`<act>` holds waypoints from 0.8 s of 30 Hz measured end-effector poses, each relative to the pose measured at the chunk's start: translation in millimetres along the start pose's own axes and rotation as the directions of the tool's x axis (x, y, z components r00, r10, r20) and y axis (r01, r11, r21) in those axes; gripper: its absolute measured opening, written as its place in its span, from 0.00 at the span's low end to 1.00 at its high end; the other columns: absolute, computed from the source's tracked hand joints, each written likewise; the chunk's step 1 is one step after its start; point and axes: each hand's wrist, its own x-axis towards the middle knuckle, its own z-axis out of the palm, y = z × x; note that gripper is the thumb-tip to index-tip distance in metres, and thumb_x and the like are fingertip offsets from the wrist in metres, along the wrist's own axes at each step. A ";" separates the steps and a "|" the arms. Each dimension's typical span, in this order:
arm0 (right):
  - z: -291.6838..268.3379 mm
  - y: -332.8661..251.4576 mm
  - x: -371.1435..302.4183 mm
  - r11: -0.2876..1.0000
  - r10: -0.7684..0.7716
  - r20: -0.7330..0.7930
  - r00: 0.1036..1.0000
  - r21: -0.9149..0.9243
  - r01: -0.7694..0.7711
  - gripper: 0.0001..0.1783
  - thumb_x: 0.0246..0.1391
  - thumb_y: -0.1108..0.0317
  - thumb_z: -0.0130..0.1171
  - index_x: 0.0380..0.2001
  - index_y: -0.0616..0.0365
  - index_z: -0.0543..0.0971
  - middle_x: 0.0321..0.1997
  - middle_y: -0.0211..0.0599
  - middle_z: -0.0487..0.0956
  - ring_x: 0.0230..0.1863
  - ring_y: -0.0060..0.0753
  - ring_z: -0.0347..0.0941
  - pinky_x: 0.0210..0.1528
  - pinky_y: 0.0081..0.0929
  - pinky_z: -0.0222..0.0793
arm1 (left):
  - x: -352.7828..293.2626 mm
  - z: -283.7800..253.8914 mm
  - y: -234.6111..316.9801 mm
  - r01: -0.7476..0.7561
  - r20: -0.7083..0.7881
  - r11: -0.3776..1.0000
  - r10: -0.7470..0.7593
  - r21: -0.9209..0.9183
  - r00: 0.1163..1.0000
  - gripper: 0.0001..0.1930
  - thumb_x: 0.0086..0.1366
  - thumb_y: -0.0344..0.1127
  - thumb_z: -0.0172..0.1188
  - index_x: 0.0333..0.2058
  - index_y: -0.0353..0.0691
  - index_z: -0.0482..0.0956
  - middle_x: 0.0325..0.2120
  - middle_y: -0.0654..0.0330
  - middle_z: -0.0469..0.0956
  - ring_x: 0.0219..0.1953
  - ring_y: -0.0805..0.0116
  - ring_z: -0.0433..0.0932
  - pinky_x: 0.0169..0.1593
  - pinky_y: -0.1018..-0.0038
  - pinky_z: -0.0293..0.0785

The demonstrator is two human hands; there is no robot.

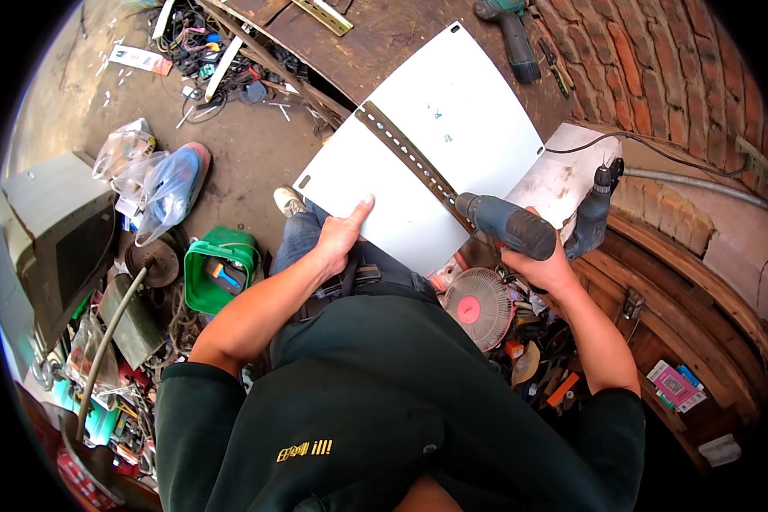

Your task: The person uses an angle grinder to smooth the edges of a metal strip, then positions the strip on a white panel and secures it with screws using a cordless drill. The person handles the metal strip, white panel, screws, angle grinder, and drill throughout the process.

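Observation:
A white sheet panel [401, 209] with slotted corner holes lies on the worktable and juts out over its near side. Across it runs a dark perforated metal strip [408, 154]. My left hand [343, 235] grips the panel's near edge, thumb on top and fingers hidden underneath. In my right hand [550, 266] is a grey-blue cordless drill [512, 226], held by its grip. Its chuck points left at the strip's near end, but I cannot tell whether a bit touches it. Faint blue marks show on the panel's far half.
A green power tool [514, 43] rests on the brown worktable [375, 64] at the back. Another drill [590, 213] stands right, beside a cable and brick wall. A fan [478, 309] sits below the panel. A green bucket [198, 290], plastic bags [162, 183] and clutter crowd the left floor.

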 end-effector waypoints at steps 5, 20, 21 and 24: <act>-3.0 -2.3 2.4 0.999 0.012 0.015 1.000 -0.032 -0.012 0.20 0.40 0.72 0.66 0.40 0.59 0.74 0.34 0.38 0.80 0.37 0.29 0.77 0.44 0.28 0.72 | 1.6 1.5 -2.1 -0.029 0.001 0.999 0.029 -0.032 1.000 0.34 0.59 0.60 0.67 0.47 0.29 0.79 0.40 0.56 0.82 0.38 0.69 0.78 0.37 0.74 0.72; 6.1 -0.4 6.5 1.000 -0.005 -0.045 0.999 0.011 0.005 0.20 0.40 0.72 0.66 0.40 0.60 0.75 0.33 0.36 0.81 0.35 0.28 0.77 0.44 0.28 0.73 | -1.8 2.6 1.8 -0.002 -0.019 1.000 0.002 -0.023 1.000 0.35 0.59 0.59 0.68 0.46 0.27 0.79 0.40 0.55 0.82 0.38 0.68 0.78 0.37 0.73 0.74; 5.8 -0.2 7.3 1.000 -0.012 -0.049 0.999 0.008 0.013 0.20 0.40 0.72 0.66 0.40 0.60 0.75 0.33 0.36 0.81 0.35 0.28 0.77 0.43 0.29 0.73 | -1.2 2.4 2.3 0.004 -0.020 1.000 -0.004 -0.009 1.000 0.35 0.59 0.59 0.68 0.47 0.27 0.79 0.40 0.55 0.82 0.38 0.68 0.78 0.37 0.72 0.74; 2.0 0.7 7.2 0.999 -0.022 -0.019 1.000 -0.027 0.021 0.20 0.40 0.71 0.67 0.40 0.58 0.75 0.32 0.37 0.81 0.35 0.31 0.78 0.43 0.30 0.73 | -0.5 3.1 1.6 -0.025 -0.026 0.999 0.025 -0.025 0.999 0.35 0.59 0.59 0.68 0.46 0.27 0.79 0.40 0.55 0.82 0.38 0.68 0.78 0.37 0.73 0.74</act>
